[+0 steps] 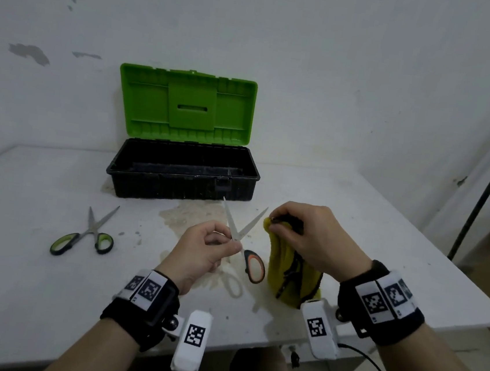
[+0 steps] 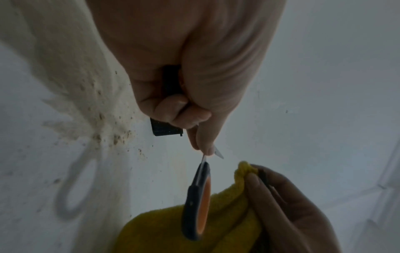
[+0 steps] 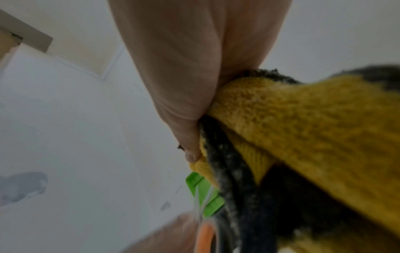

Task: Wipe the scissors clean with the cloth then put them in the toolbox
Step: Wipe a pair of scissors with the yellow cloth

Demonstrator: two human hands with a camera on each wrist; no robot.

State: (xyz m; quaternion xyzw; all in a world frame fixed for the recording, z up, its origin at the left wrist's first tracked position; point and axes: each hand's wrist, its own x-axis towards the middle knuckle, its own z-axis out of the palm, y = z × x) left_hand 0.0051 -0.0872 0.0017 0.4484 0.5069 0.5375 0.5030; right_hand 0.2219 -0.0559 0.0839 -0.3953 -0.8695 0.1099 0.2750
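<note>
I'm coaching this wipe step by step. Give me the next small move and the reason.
Probably bring the yellow cloth in the right hand onto the open blades of the orange-handled scissors, which the left hand pinches near the pivot: cloth and blades sit apart, so no wiping contact shows.

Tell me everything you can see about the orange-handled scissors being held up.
The orange-handled scissors have pale metal blades spread open in a V, tips pointing up toward the toolbox. One black loop handle with orange lining hangs below. The left hand pinches them near the pivot, lifted off the table. The yellow cloth, gripped by the right hand, sits just beside one blade.
</note>
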